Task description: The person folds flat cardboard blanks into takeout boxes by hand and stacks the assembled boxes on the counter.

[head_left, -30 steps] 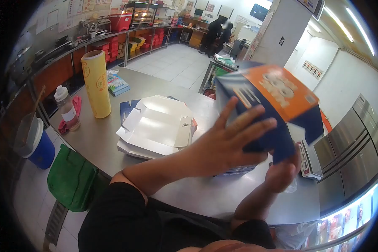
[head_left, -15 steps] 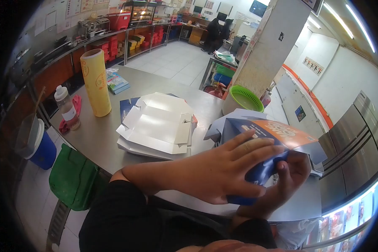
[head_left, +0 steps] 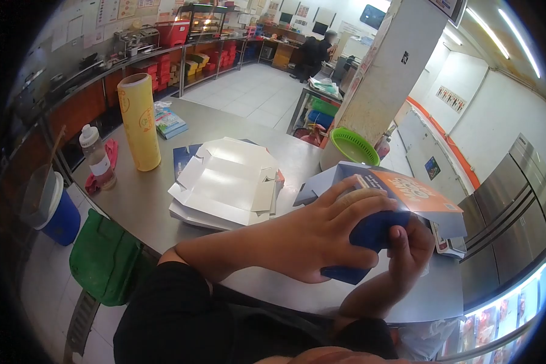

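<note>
A blue and orange printed cardboard box (head_left: 415,188), partly folded with flaps jutting out, is held above the right part of the metal table. My left hand (head_left: 340,233) reaches across and lies over its near side, fingers curled round a blue panel. At the near right corner my right hand (head_left: 411,252) grips the cardboard with the thumb up. Part of its fingers is hidden behind the panel. Left of the hands lies a stack of unfolded box blanks (head_left: 227,182), white inside up.
On the metal table (head_left: 206,118) stand a large yellow roll (head_left: 139,124) and a plastic bottle (head_left: 97,156) by a pink cloth (head_left: 112,151). A green basket (head_left: 355,147) stands behind the box. A green bin lid (head_left: 103,258) is below left. Two people (head_left: 314,54) are far back.
The box has tilted and shifted slightly, its near blue panel angled more. My right hand has moved a little left with it, while my left hand stays on the panel.
</note>
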Available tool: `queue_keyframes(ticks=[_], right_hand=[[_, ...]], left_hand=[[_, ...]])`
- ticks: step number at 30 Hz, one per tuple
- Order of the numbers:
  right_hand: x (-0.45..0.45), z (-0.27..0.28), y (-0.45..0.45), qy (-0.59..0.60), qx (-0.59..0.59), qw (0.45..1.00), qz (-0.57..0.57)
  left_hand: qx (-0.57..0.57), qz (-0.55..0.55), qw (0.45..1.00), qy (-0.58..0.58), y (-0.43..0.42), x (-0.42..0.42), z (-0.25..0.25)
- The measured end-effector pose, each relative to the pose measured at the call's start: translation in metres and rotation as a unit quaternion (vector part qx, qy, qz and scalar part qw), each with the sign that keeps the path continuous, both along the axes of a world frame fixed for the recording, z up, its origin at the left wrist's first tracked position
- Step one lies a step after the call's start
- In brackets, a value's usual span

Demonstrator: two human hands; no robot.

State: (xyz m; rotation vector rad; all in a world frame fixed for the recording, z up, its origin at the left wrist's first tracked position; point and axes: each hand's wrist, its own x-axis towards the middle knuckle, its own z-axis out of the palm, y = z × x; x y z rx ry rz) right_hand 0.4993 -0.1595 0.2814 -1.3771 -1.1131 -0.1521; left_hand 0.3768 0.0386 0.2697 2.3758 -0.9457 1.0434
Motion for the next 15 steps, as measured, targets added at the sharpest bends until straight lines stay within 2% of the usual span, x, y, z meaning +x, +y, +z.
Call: queue_keyframes(ticks=[5, 8, 10, 13, 15], right_hand=[[0.008, -0.001, 0.006, -0.139, -0.053, 0.982, -0.120], [-0.002, 0.005, 0.012, -0.156, -0.058, 0.973, -0.157], [-0.002, 0.006, 0.009, -0.140, -0.064, 0.977, -0.145], [-0.001, 0.003, 0.005, -0.104, -0.060, 0.989, -0.086], [-0.004, 0.002, 0.003, -0.062, -0.048, 0.996, -0.036]], left_hand=[[0.004, 0.040, 0.999, -0.009, 0.000, 0.001, -0.001], [0.015, 0.058, 0.998, -0.012, 0.001, 0.003, 0.000], [0.022, 0.067, 0.997, -0.017, 0.001, 0.004, -0.001], [-0.028, -0.006, 1.000, -0.004, 0.004, 0.006, -0.001], [-0.080, -0.071, 0.993, 0.048, 0.004, 0.004, -0.001]])
